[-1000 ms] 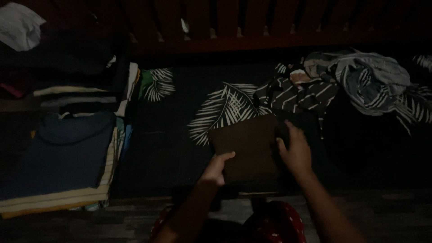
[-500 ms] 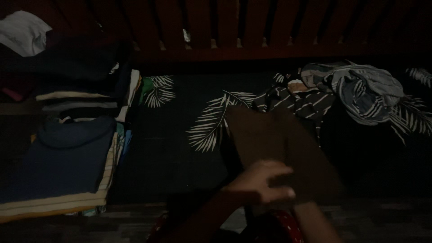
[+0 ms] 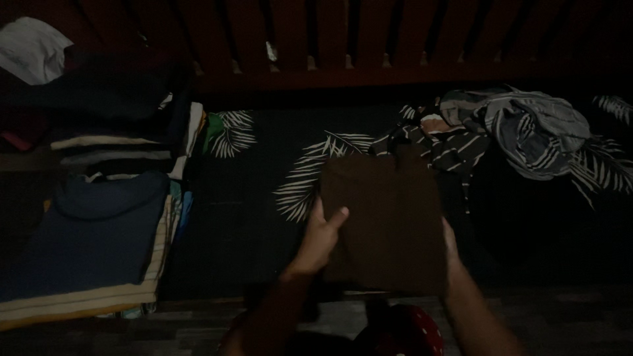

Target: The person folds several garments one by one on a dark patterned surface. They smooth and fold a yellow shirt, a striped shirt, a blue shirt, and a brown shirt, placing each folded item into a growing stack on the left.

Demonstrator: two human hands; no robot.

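Observation:
A dark brown folded garment (image 3: 389,217) lies flat on the black sheet with white palm-leaf prints (image 3: 264,198). My left hand (image 3: 322,238) grips its left edge, thumb on top of the cloth. My right hand (image 3: 451,242) holds the garment's right edge and is mostly hidden under the cloth. The scene is very dim.
Stacks of folded clothes stand at the left, a navy one (image 3: 92,227) on top nearest me, more (image 3: 119,132) behind. A heap of striped unfolded clothes (image 3: 508,128) lies at the right. A dark wooden slatted headboard (image 3: 369,46) runs along the back. A white cloth (image 3: 30,46) sits top left.
The brown garment was lifted and turned half a second ago; now it lies flat again, larger in outline, with both hands at its side edges.

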